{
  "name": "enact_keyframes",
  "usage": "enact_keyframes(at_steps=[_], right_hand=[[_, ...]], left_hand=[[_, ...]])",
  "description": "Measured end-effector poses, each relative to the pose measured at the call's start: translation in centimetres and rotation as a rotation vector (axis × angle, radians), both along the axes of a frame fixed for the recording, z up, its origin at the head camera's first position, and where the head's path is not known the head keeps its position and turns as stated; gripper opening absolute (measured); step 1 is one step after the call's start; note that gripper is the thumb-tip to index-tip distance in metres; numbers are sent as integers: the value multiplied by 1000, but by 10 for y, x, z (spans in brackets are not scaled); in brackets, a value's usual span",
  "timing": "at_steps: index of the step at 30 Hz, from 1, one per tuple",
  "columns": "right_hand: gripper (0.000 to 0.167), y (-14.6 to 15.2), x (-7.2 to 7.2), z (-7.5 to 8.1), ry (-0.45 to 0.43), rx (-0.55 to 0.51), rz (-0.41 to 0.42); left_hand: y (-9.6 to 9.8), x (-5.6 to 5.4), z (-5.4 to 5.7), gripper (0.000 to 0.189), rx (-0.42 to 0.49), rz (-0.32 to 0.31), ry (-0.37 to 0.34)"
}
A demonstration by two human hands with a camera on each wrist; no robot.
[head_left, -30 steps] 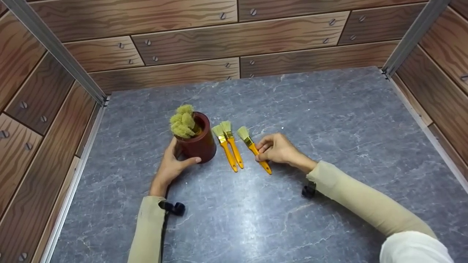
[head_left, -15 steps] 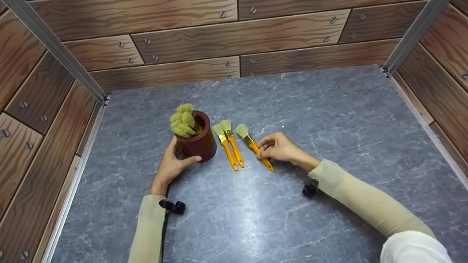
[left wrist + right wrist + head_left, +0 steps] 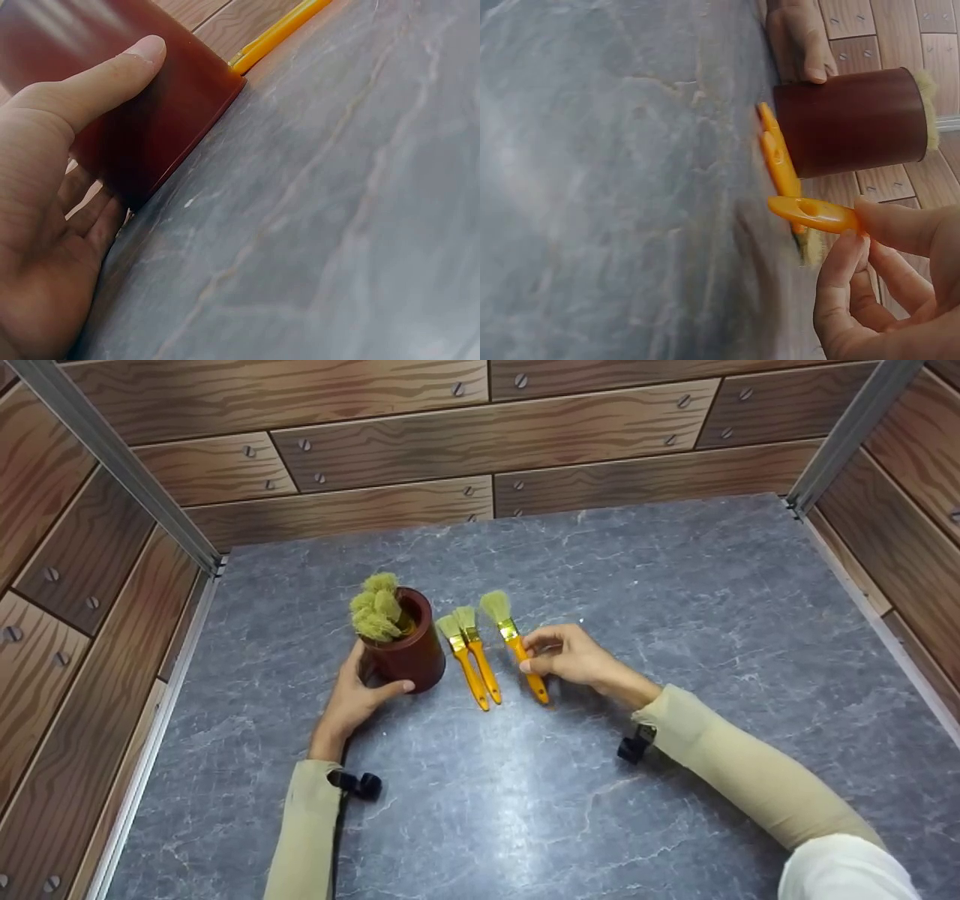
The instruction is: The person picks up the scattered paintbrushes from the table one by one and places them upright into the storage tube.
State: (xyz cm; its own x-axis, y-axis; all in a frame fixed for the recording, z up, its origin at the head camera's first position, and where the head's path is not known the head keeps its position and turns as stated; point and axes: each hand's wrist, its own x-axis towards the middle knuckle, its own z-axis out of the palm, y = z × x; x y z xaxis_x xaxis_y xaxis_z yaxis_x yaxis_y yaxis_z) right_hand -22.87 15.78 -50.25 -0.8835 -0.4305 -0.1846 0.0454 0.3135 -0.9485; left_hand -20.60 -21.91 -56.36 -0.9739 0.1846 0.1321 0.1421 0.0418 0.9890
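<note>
A dark red-brown cylindrical cup [image 3: 418, 658] stands upright, with several paintbrushes [image 3: 377, 615] in it, bristles up. My left hand [image 3: 351, 696] holds the cup low on its near left side, the thumb [image 3: 124, 75] across its front and the fingers behind it. My right hand [image 3: 576, 656] pinches one paintbrush [image 3: 535, 684] by its orange handle between thumb and fingers. In the right wrist view that handle's end [image 3: 810, 212] is held above the tabletop. Two more paintbrushes [image 3: 470, 679] lie side by side between the cup and the held one.
The grey marbled tabletop [image 3: 660, 585] lies under everything. Wood-patterned panels [image 3: 390, 450] enclose the back and both sides, with metal posts [image 3: 855, 435] at the corners. A black wrist camera [image 3: 634, 744] is strapped to each sleeve.
The pinched paintbrush has risen off the table and turned more upright, its bristles moving away from me. The left hand and the cup have stayed still.
</note>
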Motion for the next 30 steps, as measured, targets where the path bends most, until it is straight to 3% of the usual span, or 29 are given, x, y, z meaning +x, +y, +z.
enact_keyframes(at_steps=[12,17,30], right_hand=[[29,-18,-2,35,68,-61,15],[26,-29,-4,48,141,-77,38],[22,-61,-5,74,252,-111,92]], left_hand=[[0,1,0,101,-4,-6,-5],[-1,0,0,102,4,-5,-5],[0,0,0,102,-11,-4,5]])
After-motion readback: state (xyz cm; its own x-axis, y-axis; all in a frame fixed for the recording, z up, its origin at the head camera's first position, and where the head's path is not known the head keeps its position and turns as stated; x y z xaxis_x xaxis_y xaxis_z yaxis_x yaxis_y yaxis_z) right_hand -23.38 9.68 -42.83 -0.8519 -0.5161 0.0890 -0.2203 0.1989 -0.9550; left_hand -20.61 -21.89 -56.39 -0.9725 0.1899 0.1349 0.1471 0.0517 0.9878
